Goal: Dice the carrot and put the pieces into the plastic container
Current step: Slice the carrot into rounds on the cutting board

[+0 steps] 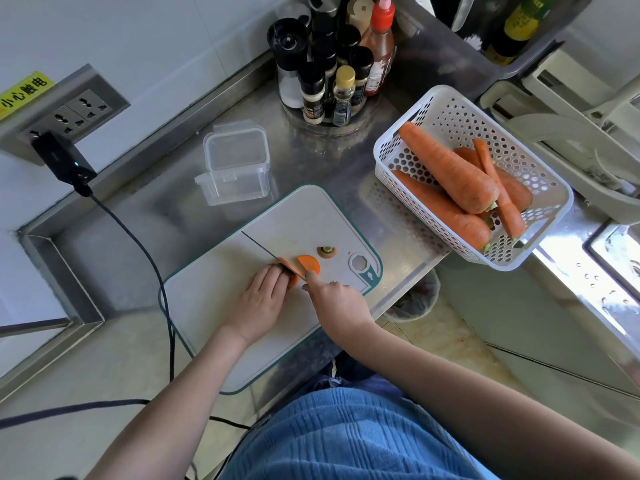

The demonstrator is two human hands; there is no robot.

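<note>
A: Start at your left. What sits there?

B: A wall socket (65,114) with a black adapter (64,162) plugged in; its cable (152,268) trails down across the steel counter (322,161) beside you. Next comes the plastic container (237,168), open, standing on the counter just beyond the far edge of the cutting board (214,306).

A: And your left hand?

B: Your left hand (259,299) lies on the board, fingers curled down over the carrot (292,273), pinning it against the knife.

A: The blade?

B: The knife (273,252) stands edge-down in the carrot, its blade running away from you across the board. A cut half-round piece (309,264) lies just right of it, and the stem end (326,251) rests a little farther on.

A: Your right hand?

B: Your right hand (337,297) is clenched around the knife handle, forefinger stretched along the blade's spine.

A: Farther right?

B: A cluster of spice bottles (329,67) at the back, then a white basket (446,109) of whole carrots (446,168) near the counter's right edge.
</note>
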